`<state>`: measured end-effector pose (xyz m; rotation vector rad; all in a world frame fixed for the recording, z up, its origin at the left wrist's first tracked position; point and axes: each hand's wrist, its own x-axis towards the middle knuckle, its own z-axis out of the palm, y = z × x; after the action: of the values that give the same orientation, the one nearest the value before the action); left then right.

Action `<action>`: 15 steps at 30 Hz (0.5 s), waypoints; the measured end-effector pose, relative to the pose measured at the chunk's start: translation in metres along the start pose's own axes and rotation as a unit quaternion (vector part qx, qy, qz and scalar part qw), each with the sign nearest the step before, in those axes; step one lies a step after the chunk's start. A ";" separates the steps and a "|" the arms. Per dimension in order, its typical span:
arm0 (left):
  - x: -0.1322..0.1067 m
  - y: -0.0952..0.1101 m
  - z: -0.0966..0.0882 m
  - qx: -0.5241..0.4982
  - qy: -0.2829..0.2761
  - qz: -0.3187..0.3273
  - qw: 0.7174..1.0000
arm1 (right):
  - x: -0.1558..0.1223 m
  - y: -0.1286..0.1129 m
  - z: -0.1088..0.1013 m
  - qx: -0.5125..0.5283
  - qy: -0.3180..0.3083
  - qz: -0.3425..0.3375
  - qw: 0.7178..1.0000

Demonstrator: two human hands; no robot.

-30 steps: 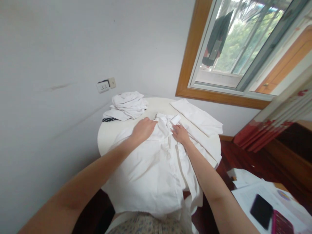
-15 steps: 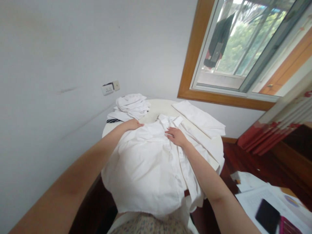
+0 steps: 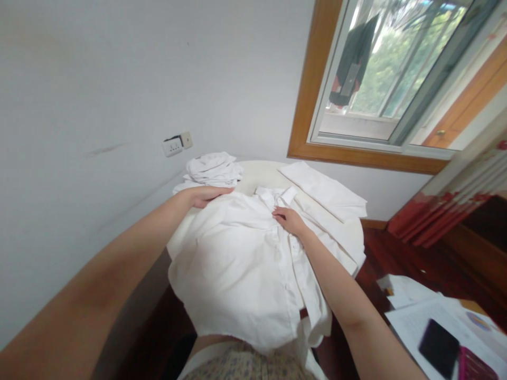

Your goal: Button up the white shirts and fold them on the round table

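Note:
A white button-up shirt (image 3: 241,274) lies spread over a round white table (image 3: 257,171), its collar pointing to the far side and its hem hanging over the near edge. My left hand (image 3: 208,196) rests at the shirt's upper left edge, fingers stretched out straight and thumb lower down. Just below the collar, my right hand (image 3: 290,219) has its fingers drawn together on the cloth by the button placket. A fold of the shirt's front seems to be between those fingertips, though the thumb is mostly hidden.
A pile of white clothes (image 3: 214,169) sits at the back left of the table, against the wall. A folded white garment (image 3: 322,190) lies at the back right. Lower right, a dark phone (image 3: 439,348) and a pink-edged object (image 3: 477,365) rest on papers (image 3: 412,322).
My left hand has shifted up and its fingers have straightened along the shirt's edge. My right hand's spread fingers have drawn together on the placket. The shirt's left side has moved slightly right.

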<state>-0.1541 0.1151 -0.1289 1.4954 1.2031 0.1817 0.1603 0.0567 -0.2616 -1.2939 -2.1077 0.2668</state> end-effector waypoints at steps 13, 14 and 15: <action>0.026 -0.021 -0.040 0.426 0.272 0.111 0.855 | 0.001 -0.003 -0.002 0.008 0.000 0.016 1.000; 0.024 -0.022 -0.040 0.444 0.260 0.107 0.851 | 0.001 -0.003 -0.002 0.008 0.000 0.015 1.000; 0.022 -0.023 -0.041 0.459 0.245 0.093 0.849 | 0.001 -0.003 -0.001 0.007 0.000 0.015 1.000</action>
<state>-0.1848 0.1537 -0.1442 2.5183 1.6685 0.1195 0.1586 0.0562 -0.2586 -1.3189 -2.0842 0.2957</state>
